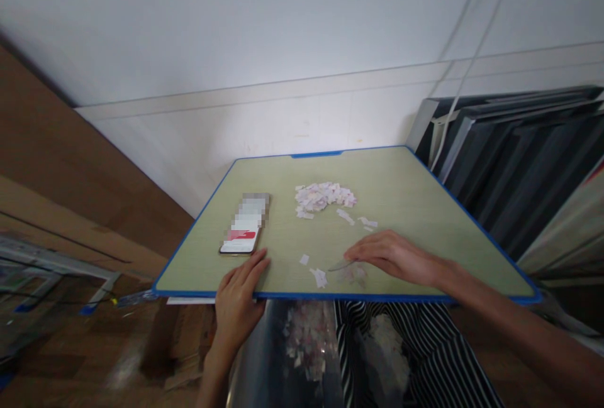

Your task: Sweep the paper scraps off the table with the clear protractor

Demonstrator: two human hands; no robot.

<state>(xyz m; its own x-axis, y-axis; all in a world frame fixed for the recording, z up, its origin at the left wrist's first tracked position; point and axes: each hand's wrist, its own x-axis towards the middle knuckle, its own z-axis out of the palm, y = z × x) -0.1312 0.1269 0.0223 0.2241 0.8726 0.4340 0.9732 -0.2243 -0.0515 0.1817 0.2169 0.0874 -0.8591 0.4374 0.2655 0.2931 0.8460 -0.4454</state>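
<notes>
My right hand point(394, 258) is closed on thin metal tweezers point(340, 266), their tip low over the tabletop and pointing left. Around the tip lie small white paper pieces point(319, 278), one single piece point(304, 259), and a blurred, see-through clump point(355, 274) just below my fingers. My left hand point(241, 288) rests over the front edge of the table with its fingers stretched out, close to the lower end of a phone point(245, 224). The phone lies face up with its screen lit. Farther back sits a heap of small white paper pieces point(325, 197).
The folding table point(198, 270) has a blue rim and stands against a white wall. Several dark panels point(519, 144) lean at the right. Below the front edge are a plastic bag point(306, 339) with paper bits and striped fabric point(438, 345). Cardboard point(85, 144) stands left.
</notes>
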